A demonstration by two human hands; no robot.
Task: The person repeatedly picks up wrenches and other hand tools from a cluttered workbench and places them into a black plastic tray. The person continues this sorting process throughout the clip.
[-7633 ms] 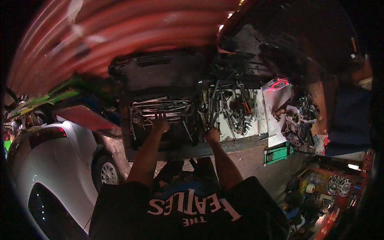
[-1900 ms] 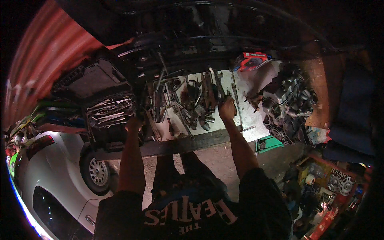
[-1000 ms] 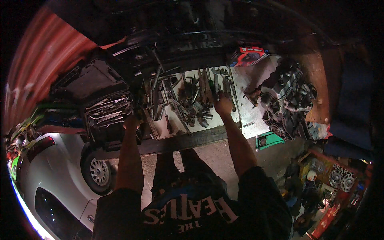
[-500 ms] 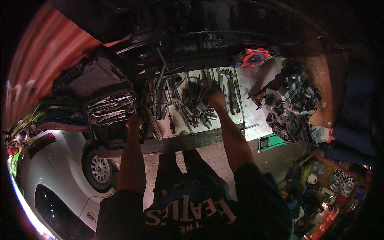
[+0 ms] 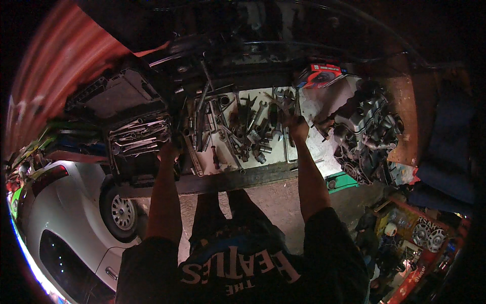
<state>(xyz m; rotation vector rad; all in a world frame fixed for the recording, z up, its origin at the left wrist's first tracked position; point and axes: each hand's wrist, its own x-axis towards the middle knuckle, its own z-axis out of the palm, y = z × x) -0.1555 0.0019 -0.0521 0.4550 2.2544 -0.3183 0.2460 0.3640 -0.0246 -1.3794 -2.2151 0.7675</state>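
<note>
My left hand [image 5: 168, 151] is at the right edge of an opened black toolbox [image 5: 114, 175], its fingers curled over that edge in deep shadow. Wrenches [image 5: 139, 137] fill the box's tray beside it. Over the right part of a white board [image 5: 228, 163], my right hand [image 5: 298, 130] is closed among the tools; what it grips is too dark to make out. Just left of it lie a combination wrench [image 5: 258, 114] and a dark-handled tool [image 5: 273, 115]. Sockets [image 5: 259, 152] and a red-handled screwdriver [image 5: 215, 158] rest nearer to me.
A greasy metal engine part [image 5: 367, 126] stands on the right, with a red box [image 5: 321, 75] behind it. The bench's dark front edge [image 5: 228, 181] runs before me. A silver car [image 5: 76, 207] is parked at left. Shelving with wheel covers [image 5: 429, 235] stands at lower right.
My right hand has moved right across the board, uncovering tools where it was. Wrenches at the right have shifted around it. The left hand stays by the toolbox.
</note>
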